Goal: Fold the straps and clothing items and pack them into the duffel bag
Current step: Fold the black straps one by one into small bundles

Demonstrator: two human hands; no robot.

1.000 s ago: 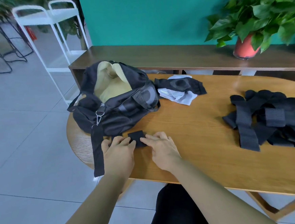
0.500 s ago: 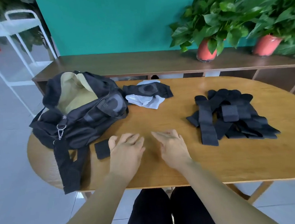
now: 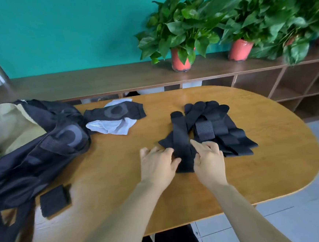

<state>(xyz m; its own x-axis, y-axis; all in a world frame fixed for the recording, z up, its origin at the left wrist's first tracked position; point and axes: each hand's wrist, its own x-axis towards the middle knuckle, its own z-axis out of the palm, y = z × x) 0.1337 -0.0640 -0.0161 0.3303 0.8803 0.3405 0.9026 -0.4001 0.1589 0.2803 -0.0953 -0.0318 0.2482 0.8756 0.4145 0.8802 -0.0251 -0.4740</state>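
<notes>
folded strap: on the counter, near edge, just beside the duffel bag
left hand: flat, fingers relaxed, touching left edge of the long strap
right hand: index out, other fingers curled at the strap's right edge; can't tell if pinching
strap pile: behind the hands, mid-counter, unfolded
bag: far left, mouth open, tan lining showing
clothing: beside bag, not packed
step: likely starting the fold on the next strap
next: secure near end, pull clear of pile, fold flat
</notes>
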